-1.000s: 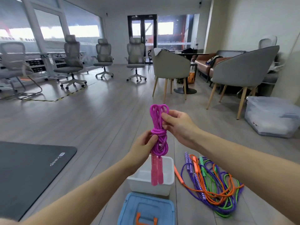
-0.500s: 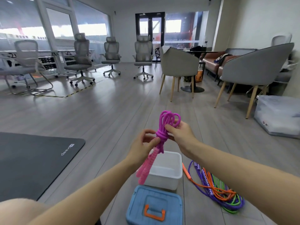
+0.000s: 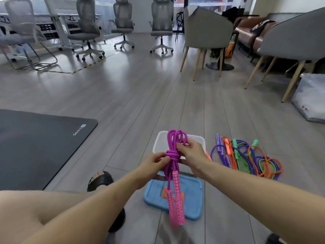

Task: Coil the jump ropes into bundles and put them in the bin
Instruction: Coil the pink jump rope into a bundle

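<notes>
Pink rope (image 3: 173,156) is coiled into a bundle w/ wraps round its middle, held upright in front of me, above the floor. Loop end points up, overlapping the bin (image 3: 159,143) in view; both pink handles (image 3: 177,199) hang down in front of the lid (image 3: 193,194).

L hand (image 3: 152,166): fingers curled, thumb and fingertips pinching the bundle at the wrap, from the left side.

R hand (image 3: 190,155): fingers curled round the upper strands just above the wrap, from the right side; thumb side faces the loops.

Bin: white, open top, on the floor directly beyond my hands. Can't tell what's inside; hands and rope block most of it.

Lid: blue, flat on the floor, nearer to me than the bin, orange handle partly hidden behind the pink handles.

Loose ropes (image 3: 246,157): purple, orange, green, tangled in a pile on the floor just right of the bin. Their handles lie at the far-left side of the pile, roughly parallel.

Other items:
- Mat (image 3: 35,147), dark, on the floor to the left, well apart from the bin
- Sandal (image 3: 100,180) on my foot, left of the lid
- Grey armchairs (image 3: 207,30) w/ wooden legs, far right
- Office chairs (image 3: 123,20) on castors along the far side
- Clear box (image 3: 311,97) at right edge, partly cut off
</notes>
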Available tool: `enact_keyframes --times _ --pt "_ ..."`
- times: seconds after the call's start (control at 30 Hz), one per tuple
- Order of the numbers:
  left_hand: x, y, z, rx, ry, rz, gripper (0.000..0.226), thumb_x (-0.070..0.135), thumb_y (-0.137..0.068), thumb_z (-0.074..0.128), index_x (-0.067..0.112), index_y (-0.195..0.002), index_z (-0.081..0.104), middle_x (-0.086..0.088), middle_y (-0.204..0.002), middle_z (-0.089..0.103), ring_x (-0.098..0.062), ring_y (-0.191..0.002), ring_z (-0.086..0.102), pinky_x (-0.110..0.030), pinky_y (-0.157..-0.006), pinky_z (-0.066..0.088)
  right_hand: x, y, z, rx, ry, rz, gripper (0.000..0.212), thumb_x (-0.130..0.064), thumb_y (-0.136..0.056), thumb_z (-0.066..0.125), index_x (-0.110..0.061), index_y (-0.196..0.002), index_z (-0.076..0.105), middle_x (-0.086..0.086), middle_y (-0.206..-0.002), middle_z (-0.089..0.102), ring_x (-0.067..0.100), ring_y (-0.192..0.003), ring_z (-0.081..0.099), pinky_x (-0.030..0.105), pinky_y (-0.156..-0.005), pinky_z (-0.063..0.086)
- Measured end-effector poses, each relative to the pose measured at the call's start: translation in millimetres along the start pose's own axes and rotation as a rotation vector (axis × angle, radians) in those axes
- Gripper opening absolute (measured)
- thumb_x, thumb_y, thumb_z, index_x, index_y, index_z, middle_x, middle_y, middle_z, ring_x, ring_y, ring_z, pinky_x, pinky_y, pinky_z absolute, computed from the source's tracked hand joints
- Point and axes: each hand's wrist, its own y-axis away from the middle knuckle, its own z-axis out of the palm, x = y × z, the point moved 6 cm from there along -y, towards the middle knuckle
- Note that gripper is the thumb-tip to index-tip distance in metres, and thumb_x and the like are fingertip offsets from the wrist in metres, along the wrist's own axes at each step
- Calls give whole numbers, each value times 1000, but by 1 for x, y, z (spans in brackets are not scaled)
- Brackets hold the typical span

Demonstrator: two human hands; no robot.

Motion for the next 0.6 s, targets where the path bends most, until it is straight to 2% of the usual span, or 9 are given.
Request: enact_keyframes --times 0.07,0.13,0.2,0.3,0.4,0.43,0.53,0.6 --pt "-35 5 -5 -25 15 -86 26 31 -105 54 21 -126 66 -8 -104 75 -19 -91 71 -40 -80 61 37 1 5 7 3 64 13 -10 -102 62 -6 -113 68 17 -100 76 35 -96 75 47 -76 64" --pt "-69 7 -14 -34 -17 -178 25 32 -105 54 22 -124 67 -11 -109 76 -19 -94 70 -43 -91 59 73 3 11 8 -26 136 11 -8 -102 62 -5 -109 69 17 -100 76 35 -93 75 47 -74 64" --pt "-99 7 -27 -27 -77 -269 22 31 -104 56 22 -120 69 -8 -106 76 -13 -91 68 -39 -95 53 108 4 18 6 -48 207 10 -6 -102 60 -4 -106 69 16 -96 74 29 -86 74 46 -73 65" --pt "-138 3 -38 -26 -157 -347 19 25 -103 58 20 -118 69 0 -97 75 -4 -80 69 -22 -78 48 156 1 23 29 -38 289 13 -1 -100 60 2 -111 67 13 -94 74 23 -77 73 48 -75 65" --pt "-172 -7 -44 20 -146 -383 16 15 -103 57 14 -116 67 -5 -97 73 -7 -76 70 -14 -64 48 192 -9 23 58 21 329 14 4 -100 58 0 -111 67 10 -91 74 14 -69 73 35 -62 64" --pt "-183 -12 -46 34 -159 -382 17 14 -103 57 11 -117 66 -7 -98 73 -10 -78 69 -14 -64 49 201 -13 22 70 34 335 15 5 -100 58 0 -111 66 11 -92 74 14 -70 73 34 -62 64" --pt "-214 -29 -52 84 -207 -396 23 15 -103 58 9 -123 66 -10 -103 72 -15 -82 66 -19 -68 52 225 -27 20 106 54 346 17 5 -100 57 1 -113 66 17 -100 74 26 -84 72 46 -75 64" --pt "-230 -37 -60 169 -279 -397 27 16 -102 59 10 -128 65 -10 -106 71 -18 -91 67 -27 -80 56 238 -39 21 131 77 354 15 5 -99 58 0 -110 67 18 -100 74 30 -88 71 49 -80 62"
